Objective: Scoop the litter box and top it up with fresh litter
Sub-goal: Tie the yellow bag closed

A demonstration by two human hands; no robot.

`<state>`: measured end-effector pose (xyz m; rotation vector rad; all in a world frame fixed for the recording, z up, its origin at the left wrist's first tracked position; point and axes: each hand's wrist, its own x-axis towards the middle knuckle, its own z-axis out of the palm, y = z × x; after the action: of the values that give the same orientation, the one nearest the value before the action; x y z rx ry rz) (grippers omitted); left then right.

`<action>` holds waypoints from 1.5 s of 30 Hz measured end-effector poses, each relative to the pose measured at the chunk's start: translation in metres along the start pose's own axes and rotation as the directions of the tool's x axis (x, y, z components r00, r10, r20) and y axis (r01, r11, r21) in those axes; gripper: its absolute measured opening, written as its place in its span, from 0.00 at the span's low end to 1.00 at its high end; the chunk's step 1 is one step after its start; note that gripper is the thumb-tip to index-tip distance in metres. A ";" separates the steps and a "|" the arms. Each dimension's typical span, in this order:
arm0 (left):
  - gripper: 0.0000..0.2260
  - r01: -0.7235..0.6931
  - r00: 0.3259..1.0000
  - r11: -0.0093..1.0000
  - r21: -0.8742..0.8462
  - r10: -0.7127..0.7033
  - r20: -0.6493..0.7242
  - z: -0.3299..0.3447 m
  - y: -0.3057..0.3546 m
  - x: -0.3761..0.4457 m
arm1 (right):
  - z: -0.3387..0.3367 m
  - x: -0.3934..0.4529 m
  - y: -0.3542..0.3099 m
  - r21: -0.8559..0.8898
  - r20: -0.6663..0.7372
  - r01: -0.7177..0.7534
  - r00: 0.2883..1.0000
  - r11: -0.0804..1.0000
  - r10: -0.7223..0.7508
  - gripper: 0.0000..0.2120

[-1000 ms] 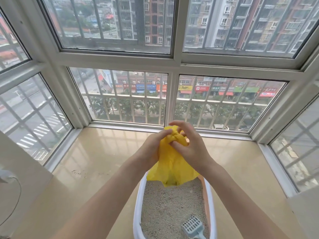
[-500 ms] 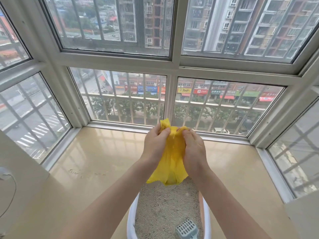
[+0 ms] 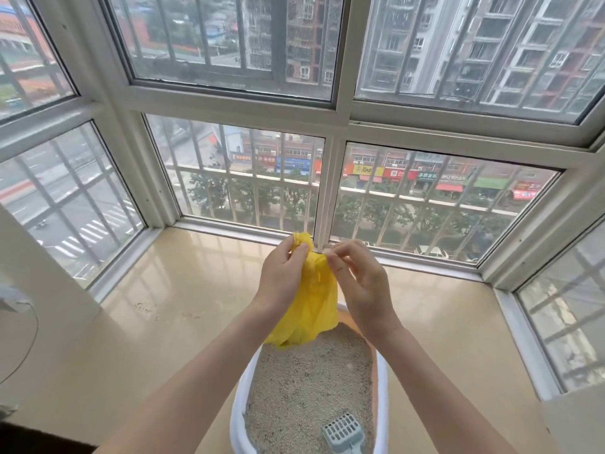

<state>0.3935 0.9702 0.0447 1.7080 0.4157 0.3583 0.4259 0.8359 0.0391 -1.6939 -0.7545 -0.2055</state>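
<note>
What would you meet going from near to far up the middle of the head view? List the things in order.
Litter scoop → litter box with grey litter → yellow bag held in both hands → window frame.

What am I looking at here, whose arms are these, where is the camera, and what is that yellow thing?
There is no machine here. The camera sits on a person's head and looks forward and down, so the two bare arms reaching in from the bottom are that person's own. This is the only view.

Both hands are raised in front of a bay window. The left hand and the right hand each pinch the top edge of a yellow plastic bag, which hangs down limp between them. It looks as if they are working the bag's mouth open, though that is a guess.

Below the bag, on the shiny beige ledge, stands a white litter box filled with pale grey litter. A light grey slotted scoop rests in the litter at the near end.
</note>
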 end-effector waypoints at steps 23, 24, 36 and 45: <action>0.10 0.102 0.955 0.990 -0.099 -0.070 0.288 -0.057 -0.017 0.037 | 0.050 -0.004 -0.040 0.259 -0.376 -0.240 0.867 0.935 0.327 0.04; 0.10 0.106 0.945 0.988 -0.110 -0.065 0.320 -0.059 -0.017 0.037 | 0.051 -0.008 -0.043 0.116 -0.305 -0.252 0.911 0.961 0.276 0.10; 0.10 0.104 0.879 0.975 -0.195 0.002 0.478 -0.081 -0.012 0.037 | 0.082 -0.023 -0.046 0.778 -0.410 -0.137 0.630 0.613 0.660 0.09; 0.12 0.418 0.781 0.862 -0.288 -0.179 0.599 -0.083 -0.014 0.034 | 0.126 -0.025 -0.054 0.295 -0.402 -0.321 0.813 0.900 0.422 0.12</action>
<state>0.3843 1.0604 0.0458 1.2233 0.1599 -0.2882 0.3427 0.9476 0.0347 -1.4700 -0.0742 -0.2266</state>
